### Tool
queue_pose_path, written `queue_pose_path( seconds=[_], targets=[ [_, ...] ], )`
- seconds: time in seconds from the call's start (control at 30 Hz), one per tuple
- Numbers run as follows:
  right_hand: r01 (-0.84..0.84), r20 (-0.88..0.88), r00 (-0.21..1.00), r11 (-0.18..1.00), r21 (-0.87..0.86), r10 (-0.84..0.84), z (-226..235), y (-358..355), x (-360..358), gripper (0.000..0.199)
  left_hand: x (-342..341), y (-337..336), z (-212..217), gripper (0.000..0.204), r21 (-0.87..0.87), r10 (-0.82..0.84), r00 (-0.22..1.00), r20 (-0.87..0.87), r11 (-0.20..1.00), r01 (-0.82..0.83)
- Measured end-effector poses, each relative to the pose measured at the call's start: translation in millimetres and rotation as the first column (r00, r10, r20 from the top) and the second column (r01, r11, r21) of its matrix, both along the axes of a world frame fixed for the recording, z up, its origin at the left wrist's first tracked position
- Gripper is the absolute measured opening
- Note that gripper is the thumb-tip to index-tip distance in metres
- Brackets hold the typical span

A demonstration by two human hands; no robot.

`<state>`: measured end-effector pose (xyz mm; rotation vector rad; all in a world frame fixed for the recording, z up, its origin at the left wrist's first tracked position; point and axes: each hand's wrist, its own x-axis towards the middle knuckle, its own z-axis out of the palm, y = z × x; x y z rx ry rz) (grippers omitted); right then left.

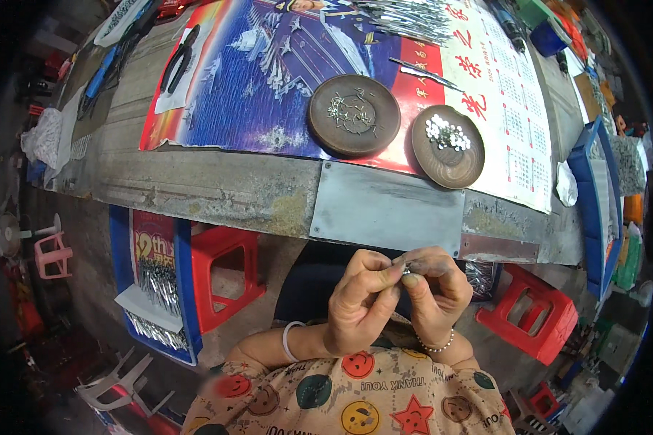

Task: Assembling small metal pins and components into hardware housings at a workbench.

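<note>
My left hand point(364, 301) and my right hand point(437, 293) meet just off the table's near edge, over my lap. Both are closed, thumb and fingertips pinched together. A tiny shiny metal piece point(406, 269) shows between the fingertips, too small to name; the fingers hide most of it. Beyond them on the table stands a round brown wooden dish point(323, 134) with thin wire-like metal pieces point(352, 112) in it. To its right, a second wooden dish point(450, 172) holds small white round pieces point(446, 135).
A poster with a calendar point(268, 119) covers much of the table point(225, 181). Black-handled pliers point(179, 59) lie at the left, tweezers point(428, 74) and a heap of thin metal parts point(406, 20) at the back. Red stools point(225, 272) and a blue bin point(191, 290) stand below.
</note>
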<state>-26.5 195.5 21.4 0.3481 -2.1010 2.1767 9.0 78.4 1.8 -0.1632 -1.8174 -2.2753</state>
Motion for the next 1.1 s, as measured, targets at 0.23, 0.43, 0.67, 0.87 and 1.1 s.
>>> queue_pose_path(
  seconds=[0.23,0.43,0.67,0.87,1.1],
  targets=[
    [0.104,-0.21,0.976,0.964,0.245,-0.052,0,3,-2,0.011,-1,6,-2,0.027,0.022,-0.015,1.0,0.007,1.0,0.014],
    [0.154,-0.31,0.95,0.935,0.319,-0.051,-5,4,-1,0.014,1,5,3,0.025,-0.021,-0.046,0.999,-0.004,0.999,0.046],
    [0.089,-0.338,0.94,0.926,0.368,0.044,-10,5,-3,0.024,3,-2,6,0.023,-0.071,-0.08,0.996,-0.029,0.994,0.078],
    [0.125,-0.376,0.925,0.98,0.156,-0.058,-16,-5,-3,0.026,7,-3,6,0.027,-0.034,-0.074,0.996,-0.058,0.997,0.072],
    [0.013,-0.363,0.927,0.956,0.294,0.099,-16,8,-6,0.029,8,-4,7,0.029,-0.036,-0.088,0.994,-0.072,0.996,0.085]
  ],
)
